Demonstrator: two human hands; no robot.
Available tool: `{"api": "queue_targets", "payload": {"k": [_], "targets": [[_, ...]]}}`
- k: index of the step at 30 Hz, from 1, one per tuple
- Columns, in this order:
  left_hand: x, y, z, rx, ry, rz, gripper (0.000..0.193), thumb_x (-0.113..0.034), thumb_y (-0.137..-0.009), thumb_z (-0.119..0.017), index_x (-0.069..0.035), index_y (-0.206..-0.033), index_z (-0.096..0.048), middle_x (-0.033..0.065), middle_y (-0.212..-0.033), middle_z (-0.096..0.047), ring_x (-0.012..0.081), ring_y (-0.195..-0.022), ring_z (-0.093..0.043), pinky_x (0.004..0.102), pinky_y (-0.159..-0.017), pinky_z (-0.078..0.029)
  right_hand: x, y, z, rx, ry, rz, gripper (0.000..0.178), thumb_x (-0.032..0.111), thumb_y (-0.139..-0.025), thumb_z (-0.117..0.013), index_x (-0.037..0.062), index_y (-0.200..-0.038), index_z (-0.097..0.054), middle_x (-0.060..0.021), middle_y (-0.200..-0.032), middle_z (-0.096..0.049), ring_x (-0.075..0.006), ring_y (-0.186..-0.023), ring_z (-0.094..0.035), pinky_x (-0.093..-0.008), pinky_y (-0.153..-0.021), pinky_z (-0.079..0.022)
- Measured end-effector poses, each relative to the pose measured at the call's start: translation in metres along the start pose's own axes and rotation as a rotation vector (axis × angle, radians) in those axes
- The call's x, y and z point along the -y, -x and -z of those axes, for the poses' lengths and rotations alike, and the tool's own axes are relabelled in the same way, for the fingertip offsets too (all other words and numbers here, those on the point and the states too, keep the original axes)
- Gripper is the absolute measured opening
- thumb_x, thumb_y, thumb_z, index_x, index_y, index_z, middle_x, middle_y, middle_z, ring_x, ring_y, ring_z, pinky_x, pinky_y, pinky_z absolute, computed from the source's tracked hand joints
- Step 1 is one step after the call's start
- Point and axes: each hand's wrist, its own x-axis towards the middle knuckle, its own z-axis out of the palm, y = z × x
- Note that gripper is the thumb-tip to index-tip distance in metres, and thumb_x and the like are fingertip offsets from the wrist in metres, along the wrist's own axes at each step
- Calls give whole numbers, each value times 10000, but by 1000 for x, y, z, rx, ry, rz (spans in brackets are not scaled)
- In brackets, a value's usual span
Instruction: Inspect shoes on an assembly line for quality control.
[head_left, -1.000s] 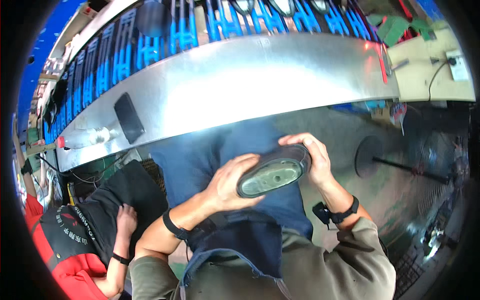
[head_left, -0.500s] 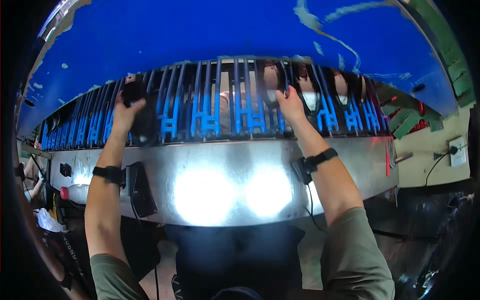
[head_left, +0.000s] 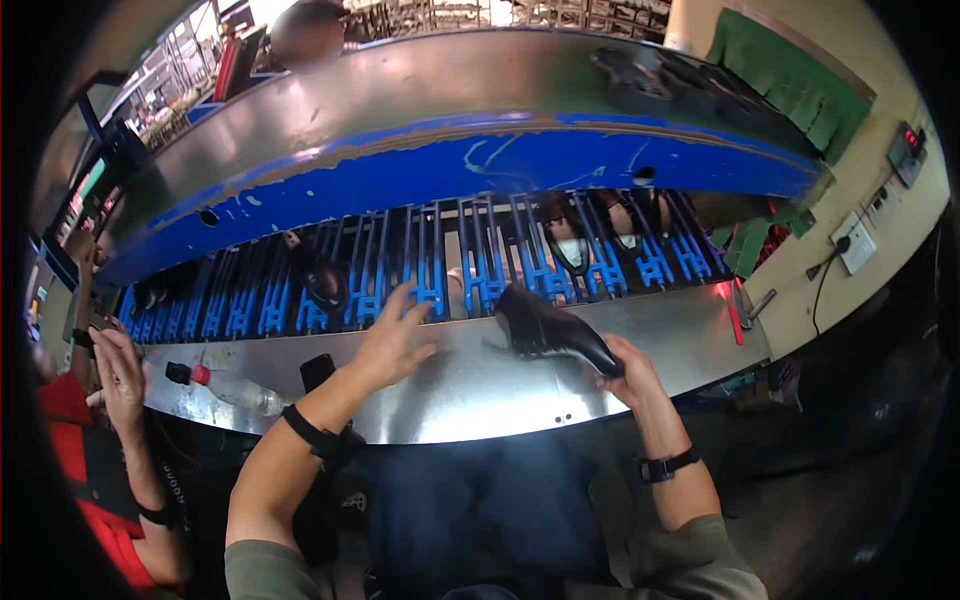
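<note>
My right hand (head_left: 628, 368) grips a black shoe (head_left: 548, 329) by its heel end and holds it over the shiny metal ledge (head_left: 480, 390), the toe pointing left toward the rack. My left hand (head_left: 392, 338) hovers open over the ledge, fingers spread and reaching toward the blue slotted rack (head_left: 430, 275). Another dark shoe (head_left: 322, 282) sits in the rack to the left. More shoes (head_left: 590, 225) rest in the rack slots at the right.
A co-worker in red at the left has a hand (head_left: 118, 365) at the ledge. A clear bottle with a red cap (head_left: 232, 390) and a black phone (head_left: 317, 371) lie on the ledge. A blue and metal hood (head_left: 470, 110) overhangs the rack. Wall sockets (head_left: 856, 243) are at the right.
Both hands have come down from the rack. My right hand now holds a black shoe over the ledge, and my left hand has let go and opened.
</note>
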Motion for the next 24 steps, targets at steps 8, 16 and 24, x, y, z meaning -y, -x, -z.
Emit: {"api": "queue_targets", "payload": {"k": [8,16,24], "targets": [[-227,-103,82,-233,-27,-696,523,-157,-860,-728,-46,-1337,-546,227,-1462,-455,418,-1313,-492,474,-1077,-451,-72,78,43,-325,1135,987,572,65,-754,-781,-18,-1279,-569,-247,-1224,-631,-423,-1159,-605,-448,-995,-496],[-273,-294,99,-500,-164,-557,567,-379,-967,-582,-25,-1405,-515,234,-1396,-549,396,-1302,-502,464,-1121,-382,-78,17,27,-261,1057,1226,553,42,-772,-758,-27,-1282,-559,-253,-1214,-628,-434,-1108,-623,-455,-959,-516],[-263,-294,121,-305,266,-160,491,-348,-957,-566,-37,-1334,-622,165,-1244,-681,251,-1142,-631,309,-1002,-458,-78,11,30,-282,1162,1305,564,36,-765,-730,-54,-1290,-546,-264,-1214,-622,-435,-1095,-631,-460,-938,-530]]}}
